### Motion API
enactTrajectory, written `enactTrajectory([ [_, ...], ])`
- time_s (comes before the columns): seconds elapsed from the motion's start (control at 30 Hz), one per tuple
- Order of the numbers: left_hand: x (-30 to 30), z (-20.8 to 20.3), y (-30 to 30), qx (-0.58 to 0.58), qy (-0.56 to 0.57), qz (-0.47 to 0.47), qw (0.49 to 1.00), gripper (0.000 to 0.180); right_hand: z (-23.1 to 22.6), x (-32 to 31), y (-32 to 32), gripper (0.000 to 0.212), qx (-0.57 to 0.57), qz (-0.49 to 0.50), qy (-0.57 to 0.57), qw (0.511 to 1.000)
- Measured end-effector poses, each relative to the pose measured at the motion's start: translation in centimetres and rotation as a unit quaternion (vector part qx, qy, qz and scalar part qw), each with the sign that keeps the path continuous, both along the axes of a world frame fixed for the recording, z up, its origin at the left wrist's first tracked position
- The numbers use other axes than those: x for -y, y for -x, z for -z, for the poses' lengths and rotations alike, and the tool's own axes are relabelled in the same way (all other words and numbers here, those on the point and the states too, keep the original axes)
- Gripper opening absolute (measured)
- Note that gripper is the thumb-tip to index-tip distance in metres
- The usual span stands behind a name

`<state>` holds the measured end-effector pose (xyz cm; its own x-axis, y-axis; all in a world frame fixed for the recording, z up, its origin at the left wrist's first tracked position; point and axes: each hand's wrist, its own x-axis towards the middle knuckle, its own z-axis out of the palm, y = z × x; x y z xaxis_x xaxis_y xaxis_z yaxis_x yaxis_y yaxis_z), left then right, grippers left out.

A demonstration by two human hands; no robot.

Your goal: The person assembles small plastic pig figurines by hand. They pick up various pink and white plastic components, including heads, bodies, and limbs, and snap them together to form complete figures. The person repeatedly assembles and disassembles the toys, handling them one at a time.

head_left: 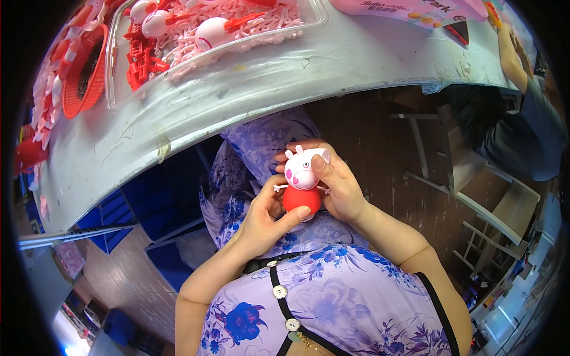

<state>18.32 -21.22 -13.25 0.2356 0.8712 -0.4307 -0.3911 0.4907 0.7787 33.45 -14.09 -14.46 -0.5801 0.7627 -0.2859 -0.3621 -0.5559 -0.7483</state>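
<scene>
Over my lap I hold a small toy pig figure with a pale pink head, white arms and a rounded red body. The fingers of my left hand wrap its lower part, the thumb lying on the red body. My right hand grips the head from the right side, its thumb pressed by the snout and its fingers behind. The figure is upright, tilted slightly, with its face toward me. Its back and most of its feet are hidden by my fingers.
On the white-covered table ahead stands a clear tray of pink and red toy parts and white heads. A red basket is at its left, a pink package at right. Another person sits far right near wooden stools. Blue crates stand below left.
</scene>
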Motion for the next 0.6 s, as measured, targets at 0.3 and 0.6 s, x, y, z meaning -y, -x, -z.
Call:
enactTrajectory([
  [0.3, 0.5, 0.3, 0.0, -0.004, -0.009, -0.001, 1.000, 0.060, -1.0, -0.6, -0.1, 0.052, -0.030, -0.014, 0.056, 0.998],
  [0.6, 0.8, 0.8, -0.4, -0.061, -0.056, -0.030, 0.996, 0.063, -1.1, -0.4, -0.5, 0.068, 0.085, -0.054, -0.015, 0.995],
])
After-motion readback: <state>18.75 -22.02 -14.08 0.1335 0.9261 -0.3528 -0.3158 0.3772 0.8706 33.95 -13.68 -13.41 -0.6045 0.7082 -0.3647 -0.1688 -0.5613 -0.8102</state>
